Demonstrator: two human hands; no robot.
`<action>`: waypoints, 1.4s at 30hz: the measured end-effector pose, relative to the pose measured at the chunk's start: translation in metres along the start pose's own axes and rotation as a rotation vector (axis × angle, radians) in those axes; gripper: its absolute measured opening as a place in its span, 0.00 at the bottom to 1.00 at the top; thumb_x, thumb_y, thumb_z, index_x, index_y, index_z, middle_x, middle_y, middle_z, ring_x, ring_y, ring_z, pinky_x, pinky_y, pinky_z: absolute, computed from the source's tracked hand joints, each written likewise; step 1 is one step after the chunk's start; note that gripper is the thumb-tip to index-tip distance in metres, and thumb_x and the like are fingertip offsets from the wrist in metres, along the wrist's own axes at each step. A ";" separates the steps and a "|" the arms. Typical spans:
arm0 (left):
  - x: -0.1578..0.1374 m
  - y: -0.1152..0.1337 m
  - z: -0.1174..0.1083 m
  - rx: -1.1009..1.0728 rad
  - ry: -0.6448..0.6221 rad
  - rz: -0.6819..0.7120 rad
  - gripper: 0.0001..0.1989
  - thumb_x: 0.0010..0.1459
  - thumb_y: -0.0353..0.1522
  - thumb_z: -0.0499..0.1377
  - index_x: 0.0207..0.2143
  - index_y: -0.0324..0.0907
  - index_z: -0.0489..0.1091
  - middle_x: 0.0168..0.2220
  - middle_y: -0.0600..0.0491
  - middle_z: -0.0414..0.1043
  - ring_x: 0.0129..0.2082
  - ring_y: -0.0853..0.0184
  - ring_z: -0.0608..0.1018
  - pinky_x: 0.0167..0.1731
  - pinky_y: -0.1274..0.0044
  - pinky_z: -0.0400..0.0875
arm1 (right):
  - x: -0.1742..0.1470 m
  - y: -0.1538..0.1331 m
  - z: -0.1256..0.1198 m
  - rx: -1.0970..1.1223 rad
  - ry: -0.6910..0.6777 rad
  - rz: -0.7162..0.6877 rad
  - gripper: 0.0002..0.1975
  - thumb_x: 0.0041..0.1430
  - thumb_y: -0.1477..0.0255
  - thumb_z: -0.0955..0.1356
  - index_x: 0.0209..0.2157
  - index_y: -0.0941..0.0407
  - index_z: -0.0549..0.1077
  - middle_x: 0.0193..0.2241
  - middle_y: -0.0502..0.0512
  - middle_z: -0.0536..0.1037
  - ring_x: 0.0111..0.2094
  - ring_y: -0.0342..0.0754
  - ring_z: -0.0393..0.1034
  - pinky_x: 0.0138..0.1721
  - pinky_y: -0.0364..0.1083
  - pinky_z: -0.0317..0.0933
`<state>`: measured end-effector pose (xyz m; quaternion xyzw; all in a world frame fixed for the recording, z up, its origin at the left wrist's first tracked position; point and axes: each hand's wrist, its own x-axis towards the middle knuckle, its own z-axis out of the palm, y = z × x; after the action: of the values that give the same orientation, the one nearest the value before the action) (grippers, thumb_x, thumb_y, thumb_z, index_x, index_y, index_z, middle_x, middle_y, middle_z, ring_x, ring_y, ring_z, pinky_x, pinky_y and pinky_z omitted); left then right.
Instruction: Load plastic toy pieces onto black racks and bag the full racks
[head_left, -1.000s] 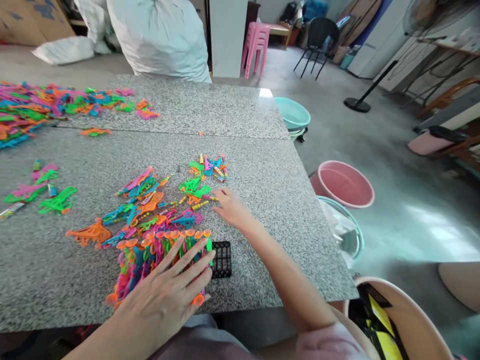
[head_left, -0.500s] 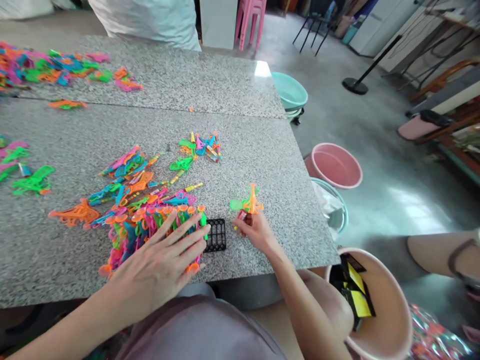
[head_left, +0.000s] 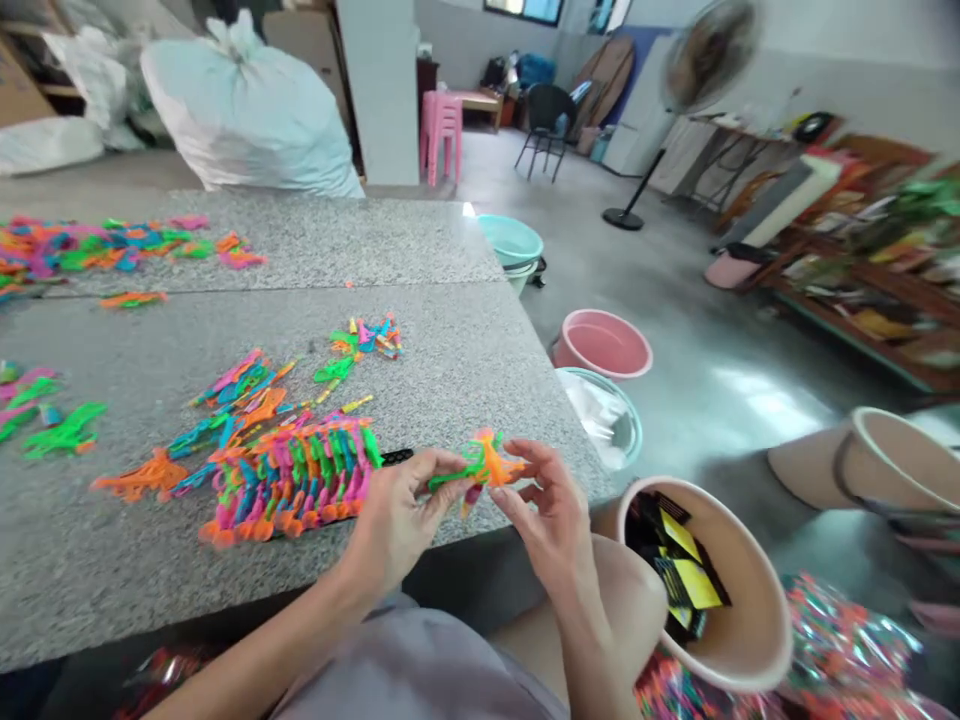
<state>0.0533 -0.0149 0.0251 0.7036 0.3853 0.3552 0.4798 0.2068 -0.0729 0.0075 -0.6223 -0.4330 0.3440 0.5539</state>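
Speckled tabletop (head_left: 442,350) behind them, left hand (head_left: 394,515) and right hand (head_left: 551,510) face inward — each grip pinching orange and green pieces (head_left: 489,462).

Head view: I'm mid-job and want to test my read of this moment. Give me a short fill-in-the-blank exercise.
1. The left hand and right hand hold plastic pieces coloured mainly green and ____.
2. The packed row of toys on the table lies nearer the ____ hand.
3. The tub beside the knee contains things coloured black and ____.
4. The stacked stools in the background are ____.

Missing words: orange; left; yellow; pink.
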 end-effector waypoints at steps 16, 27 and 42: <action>0.029 -0.054 0.106 0.144 -0.165 0.120 0.13 0.60 0.31 0.55 0.40 0.45 0.79 0.29 0.54 0.81 0.26 0.67 0.80 0.30 0.78 0.72 | -0.002 0.065 -0.056 -0.085 0.259 0.205 0.14 0.54 0.59 0.70 0.24 0.55 0.75 0.21 0.50 0.76 0.23 0.45 0.69 0.26 0.42 0.62; 0.054 -0.081 0.107 0.374 -0.227 0.108 0.13 0.68 0.39 0.57 0.40 0.38 0.73 0.33 0.54 0.76 0.30 0.69 0.78 0.37 0.71 0.76 | 0.048 0.090 -0.042 0.219 0.136 0.420 0.21 0.40 0.56 0.77 0.18 0.57 0.71 0.16 0.50 0.73 0.15 0.41 0.65 0.19 0.41 0.61; 0.064 -0.097 0.106 0.297 -0.218 -0.118 0.15 0.66 0.38 0.59 0.50 0.39 0.70 0.48 0.48 0.73 0.43 0.63 0.78 0.44 0.66 0.76 | 0.061 0.098 -0.029 0.238 0.089 0.524 0.18 0.43 0.61 0.78 0.16 0.57 0.72 0.15 0.52 0.75 0.16 0.45 0.69 0.20 0.44 0.69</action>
<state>0.1541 0.0225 -0.0893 0.7773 0.4198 0.1871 0.4296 0.2723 -0.0289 -0.0820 -0.6581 -0.1892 0.4963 0.5336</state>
